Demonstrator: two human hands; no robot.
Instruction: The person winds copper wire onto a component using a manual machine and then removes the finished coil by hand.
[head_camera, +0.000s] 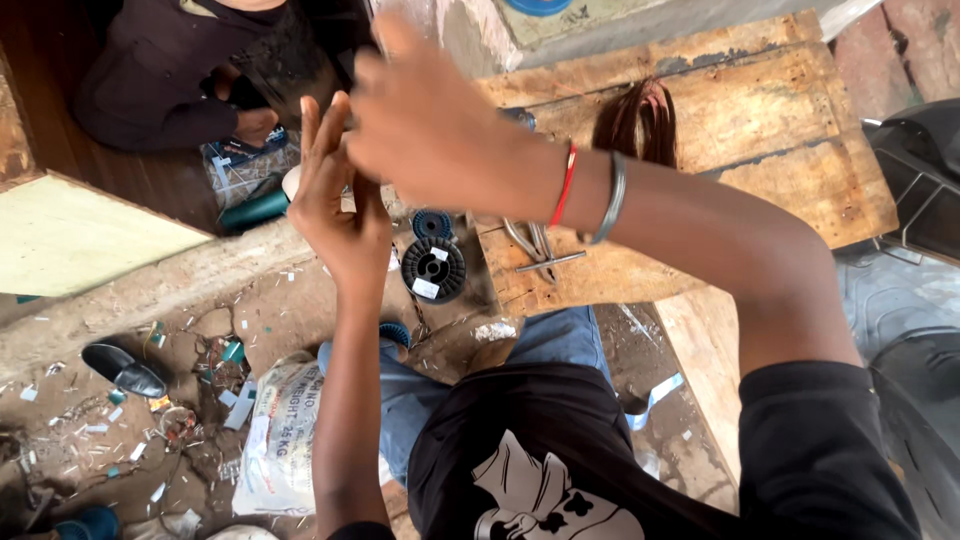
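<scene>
Both my hands are raised close to the camera and meet above a wooden bench. My left hand points its fingers straight up, close together. My right hand shows its back, curled against the left fingertips, with a red band and a grey bangle at the wrist. Whatever lies between the fingers is hidden. Below the hands sit a black spool and a smaller blue spool. A metal tool lies on the bench edge, and a brown bundle of fine strands rests further back.
Another person in dark clothes crouches at the top left. On the littered ground lie a black shoe and a white sack. A dark vehicle part stands at the right edge.
</scene>
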